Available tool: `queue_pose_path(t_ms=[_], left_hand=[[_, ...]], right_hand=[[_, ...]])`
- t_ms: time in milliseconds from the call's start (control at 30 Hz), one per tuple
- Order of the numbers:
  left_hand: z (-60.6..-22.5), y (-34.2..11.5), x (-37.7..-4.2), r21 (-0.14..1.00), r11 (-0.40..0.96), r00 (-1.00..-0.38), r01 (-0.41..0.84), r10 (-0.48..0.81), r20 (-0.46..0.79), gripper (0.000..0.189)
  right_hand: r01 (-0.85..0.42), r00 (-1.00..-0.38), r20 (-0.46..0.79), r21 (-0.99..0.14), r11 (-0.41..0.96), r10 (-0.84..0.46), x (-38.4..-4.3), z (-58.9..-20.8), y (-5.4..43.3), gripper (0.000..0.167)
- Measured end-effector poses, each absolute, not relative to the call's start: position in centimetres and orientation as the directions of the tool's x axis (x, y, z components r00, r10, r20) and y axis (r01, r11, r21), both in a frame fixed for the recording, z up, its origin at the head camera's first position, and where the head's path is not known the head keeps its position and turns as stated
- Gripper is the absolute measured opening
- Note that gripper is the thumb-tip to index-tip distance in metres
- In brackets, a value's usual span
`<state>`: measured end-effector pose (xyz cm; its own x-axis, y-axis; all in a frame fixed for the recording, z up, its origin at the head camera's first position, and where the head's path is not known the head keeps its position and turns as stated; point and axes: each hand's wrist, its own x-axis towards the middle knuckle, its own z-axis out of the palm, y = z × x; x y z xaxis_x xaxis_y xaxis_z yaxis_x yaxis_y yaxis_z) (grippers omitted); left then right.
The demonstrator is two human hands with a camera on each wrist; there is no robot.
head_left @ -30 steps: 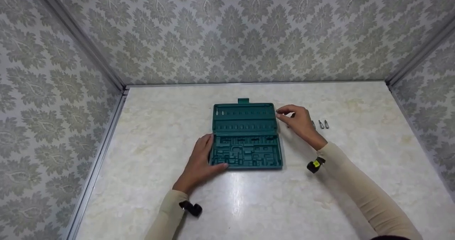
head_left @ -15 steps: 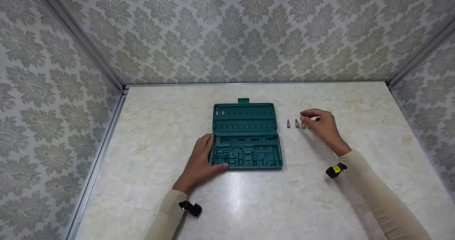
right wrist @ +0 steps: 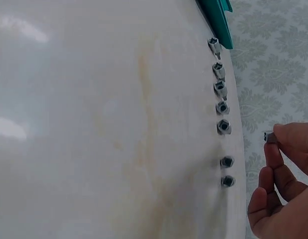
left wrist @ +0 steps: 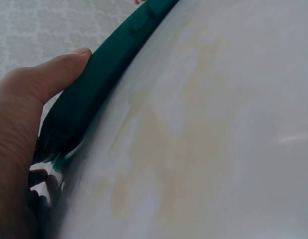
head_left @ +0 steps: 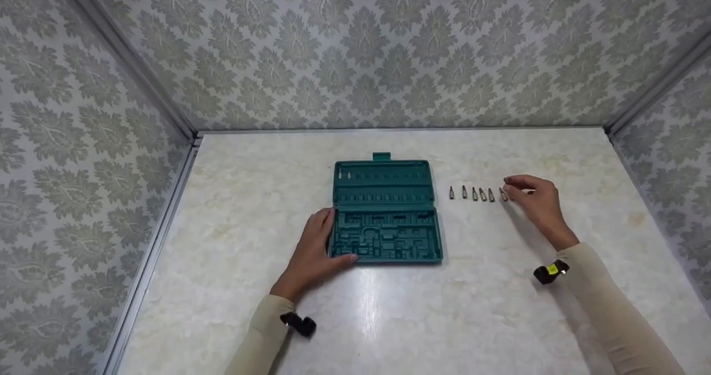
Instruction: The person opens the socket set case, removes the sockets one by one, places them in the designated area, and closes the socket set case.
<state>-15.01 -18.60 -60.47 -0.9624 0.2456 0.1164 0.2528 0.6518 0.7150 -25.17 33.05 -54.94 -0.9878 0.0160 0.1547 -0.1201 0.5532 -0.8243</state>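
An open green plastic bit case [head_left: 389, 261] lies on the table, its lid folded back. My left hand [head_left: 311, 258] holds the case's near left corner, thumb on the front edge and fingers along the left side. In the left wrist view the thumb [left wrist: 64, 69] presses the green wall. To the right of the case, my right hand [head_left: 537, 203] is raised over the end of a row of screwdriver bits [head_left: 475, 194]. Between its thumb and fingertip it pinches a small metal bit [right wrist: 270, 138]. Two bits [head_left: 349, 175] sit in the lid's upper left slots.
The pale marbled table [head_left: 233, 208] is bordered by patterned wall panels [head_left: 364, 53] at the back and sides. A latch tab [head_left: 381, 156] sticks out from the lid's far edge. Dark wrist cameras are strapped to both sleeves.
My right hand has moved from beside the lid rightward along the bits to the far end of the row, uncovering them. My left hand and the case have stayed put.
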Motion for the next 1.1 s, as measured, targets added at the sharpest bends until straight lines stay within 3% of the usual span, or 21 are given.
queue_pose_path(t_ms=[433, 1100], left_hand=[[-60.4, -18.5, -15.0, 0.704, 0.663, -0.962, 0.254, 0.252, 0.111, 0.125], [-60.4, -18.6, -15.1, 0.71, 0.657, -0.962, 0.253, 0.25, 0.112, 0.127]], right_hand=[[-0.042, -0.987, 0.132, -0.766, 0.642, 0.092, -24.1, -56.3, 35.7, 0.032], [0.06, -0.983, 0.06, -0.785, 0.617, 0.172, -24.1, -57.4, 35.8, 0.037]])
